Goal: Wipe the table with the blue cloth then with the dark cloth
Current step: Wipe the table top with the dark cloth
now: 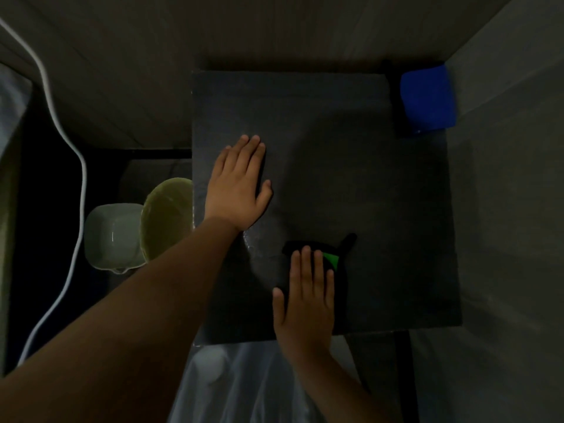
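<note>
A dark square table [351, 148] fills the middle of the view in dim light. My left hand [238, 187] lies flat on its left side, fingers together, holding nothing. My right hand [305, 297] presses flat on the dark cloth [338, 254] near the table's front edge; the cloth has a green patch and sticks out beyond my fingertips. A wet sheen shows on the table left of the cloth. The blue cloth [427, 99] sits bunched at the table's far right corner, away from both hands.
Left of the table, lower down, stand a yellowish bowl [168, 218] and a pale square container [113, 236]. A white cable [76, 178] runs down the left. Walls close in behind and to the right. A pale plastic sheet [244, 386] hangs below the front edge.
</note>
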